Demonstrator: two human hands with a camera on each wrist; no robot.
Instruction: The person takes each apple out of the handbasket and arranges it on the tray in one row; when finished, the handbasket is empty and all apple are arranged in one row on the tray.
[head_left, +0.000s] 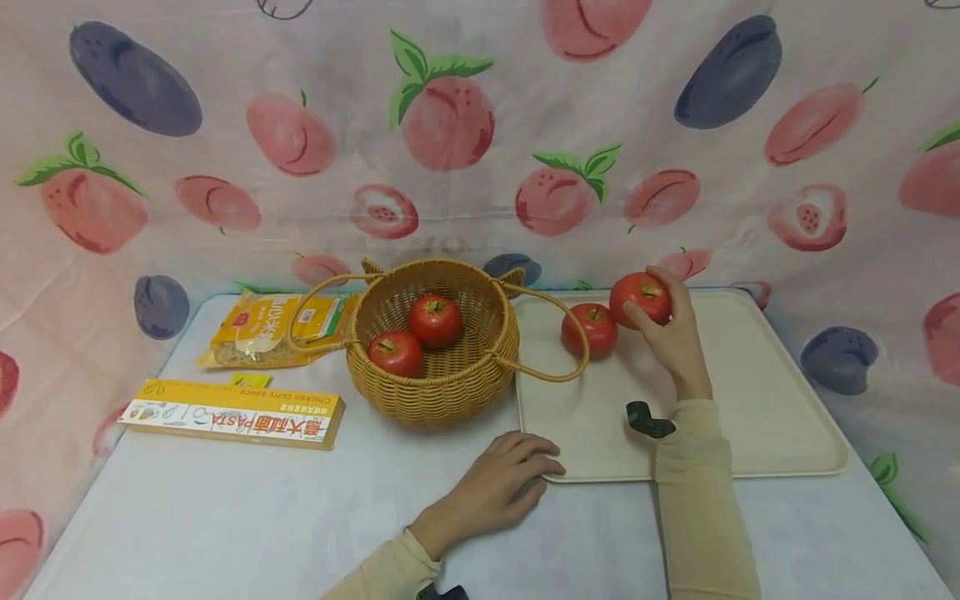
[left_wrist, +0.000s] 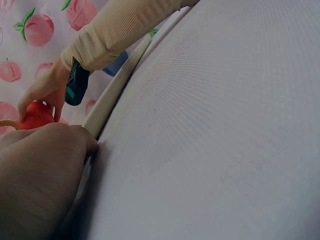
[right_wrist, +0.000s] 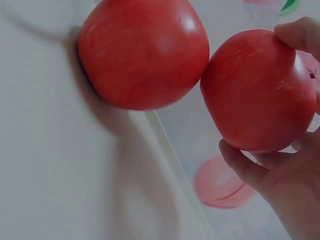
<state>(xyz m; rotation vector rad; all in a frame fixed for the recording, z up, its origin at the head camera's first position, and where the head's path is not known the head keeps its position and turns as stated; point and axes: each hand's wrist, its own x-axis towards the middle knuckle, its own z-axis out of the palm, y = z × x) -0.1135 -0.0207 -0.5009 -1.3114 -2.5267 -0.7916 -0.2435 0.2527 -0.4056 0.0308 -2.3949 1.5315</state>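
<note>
My right hand (head_left: 681,346) grips a red apple (head_left: 636,293) between thumb and fingers, above the back of a cream tray (head_left: 780,400). In the right wrist view, that held apple (right_wrist: 255,95) appears off the surface, right beside a second apple (right_wrist: 142,55). This second apple (head_left: 600,333) sits on the tray, partly behind a handle loop of the wicker basket (head_left: 431,404). Two more red apples (head_left: 437,322) lie inside the basket. Relaxed fingers of my left hand (head_left: 497,485) rest at the tray's front left corner, holding nothing.
Left of the basket lie a yellow plastic food packet (head_left: 255,333) and a long pasta box (head_left: 232,417). The basket's left handle loop (head_left: 296,321) spreads over the packet. A fruit-patterned cloth (head_left: 465,208) hangs behind the white table (head_left: 262,517).
</note>
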